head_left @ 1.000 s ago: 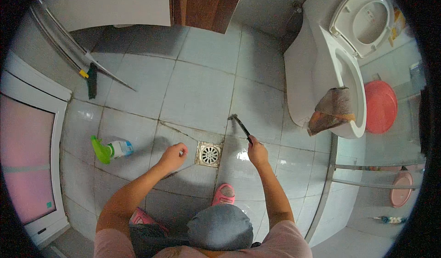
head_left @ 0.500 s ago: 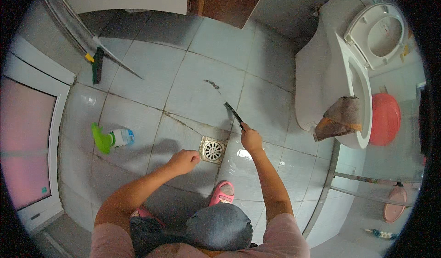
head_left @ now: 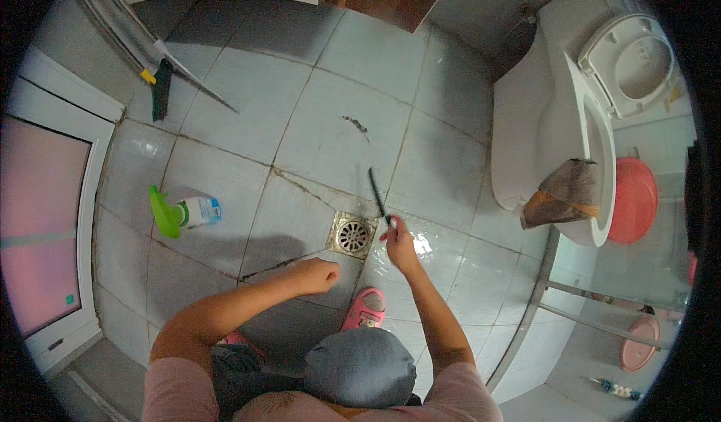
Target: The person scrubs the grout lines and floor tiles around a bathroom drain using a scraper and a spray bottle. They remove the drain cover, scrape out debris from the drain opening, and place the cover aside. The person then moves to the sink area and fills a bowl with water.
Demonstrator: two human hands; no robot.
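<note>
The floor (head_left: 330,133) is pale glazed tile, wet and shiny near the square metal drain grate (head_left: 351,235), with dark rough grout lines. The spray bottle (head_left: 182,213) on the left looks like smooth plastic. The toilet (head_left: 556,99) on the right is glossy white ceramic with a crumpled matt cloth (head_left: 563,194) over its rim.

floor: pale tiles (head_left: 225,219) | drain grate (head_left: 351,236) | spray bottle (head_left: 182,212) lying | toilet (head_left: 556,129)
</note>
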